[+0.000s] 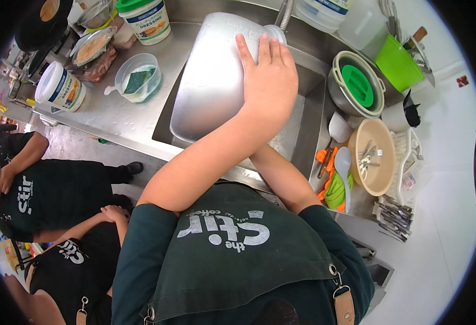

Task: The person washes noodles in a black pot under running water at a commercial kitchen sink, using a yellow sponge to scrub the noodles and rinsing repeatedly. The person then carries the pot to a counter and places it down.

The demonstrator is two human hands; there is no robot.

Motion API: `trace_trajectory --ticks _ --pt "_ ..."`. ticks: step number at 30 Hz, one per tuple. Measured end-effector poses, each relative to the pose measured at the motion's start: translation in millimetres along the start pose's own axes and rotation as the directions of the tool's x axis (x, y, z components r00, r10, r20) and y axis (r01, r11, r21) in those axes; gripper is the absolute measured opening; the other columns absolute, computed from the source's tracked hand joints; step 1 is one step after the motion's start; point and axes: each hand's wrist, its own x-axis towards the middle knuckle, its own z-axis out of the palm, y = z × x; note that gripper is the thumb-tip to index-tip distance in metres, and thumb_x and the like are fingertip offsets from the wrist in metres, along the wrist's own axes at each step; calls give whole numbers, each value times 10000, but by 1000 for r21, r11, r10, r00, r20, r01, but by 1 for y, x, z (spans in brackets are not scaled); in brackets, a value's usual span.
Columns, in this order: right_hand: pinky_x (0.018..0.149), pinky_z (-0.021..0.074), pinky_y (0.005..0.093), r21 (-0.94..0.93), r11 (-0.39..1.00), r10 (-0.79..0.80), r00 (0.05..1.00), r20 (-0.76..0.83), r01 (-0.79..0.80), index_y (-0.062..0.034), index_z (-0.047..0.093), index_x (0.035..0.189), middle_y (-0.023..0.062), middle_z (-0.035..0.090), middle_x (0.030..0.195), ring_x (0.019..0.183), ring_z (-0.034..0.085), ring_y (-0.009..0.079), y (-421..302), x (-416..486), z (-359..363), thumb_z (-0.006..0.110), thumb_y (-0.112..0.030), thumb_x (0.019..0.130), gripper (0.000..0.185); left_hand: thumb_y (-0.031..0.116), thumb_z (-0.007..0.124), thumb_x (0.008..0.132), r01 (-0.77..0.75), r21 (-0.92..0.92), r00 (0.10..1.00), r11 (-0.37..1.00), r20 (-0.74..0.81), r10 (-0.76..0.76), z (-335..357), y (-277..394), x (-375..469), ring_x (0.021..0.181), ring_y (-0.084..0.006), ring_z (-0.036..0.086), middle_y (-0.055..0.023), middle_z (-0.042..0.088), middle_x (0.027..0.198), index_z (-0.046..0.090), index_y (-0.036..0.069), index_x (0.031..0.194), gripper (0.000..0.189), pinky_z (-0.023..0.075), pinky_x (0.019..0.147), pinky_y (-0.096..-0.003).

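A large silver metal container (211, 77) rests tilted over a stainless steel sink (309, 122). My left hand (268, 77) lies on its outer surface, fingers spread and thumb not visible. My forearms cross; the right one passes under the left, and my right hand is out of sight. A faucet's ribbed hose (287, 14) stands behind the container. To its left, a clear plastic bowl (153, 83) holds a green scouring pad (136, 82) in cloudy liquid.
Dressing tubs (150, 24) and wrapped food (100, 65) stand left. At right are stacked bowls (335, 91), a beige basin (378, 178) with cutlery, a grey ladle (342, 156), cloths (337, 191) and a green utensil holder (398, 65). Two people in aprons (59, 191) are at left.
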Motion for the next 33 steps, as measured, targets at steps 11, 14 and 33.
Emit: trace_trajectory --ticks 11,14,33 --pt "732 520 362 -41 943 -333 927 -174 331 -21 521 1032 140 597 944 805 608 263 -1 -15 41 617 -67 817 240 150 466 855 30 55 999 998 10 -30 -29 -3 -12 1338 -310 363 -167 472 1366 461 -61 1295 488 16 1054 -718" --pt "738 518 362 -86 928 -373 908 -188 364 -20 521 1038 140 598 950 811 608 262 3 -30 49 616 -61 812 249 169 459 876 54 27 998 998 12 -54 -37 -12 -20 1339 -322 357 -167 460 1377 453 -47 1314 489 -6 1059 -709" --pt "774 509 360 -238 864 -499 816 -291 444 -12 519 1071 141 605 987 849 611 257 35 -47 101 610 -23 780 305 134 502 830 115 -413 917 903 -305 -256 -93 -160 -90 1305 -361 397 -221 487 1320 486 -98 1215 450 23 936 -818"
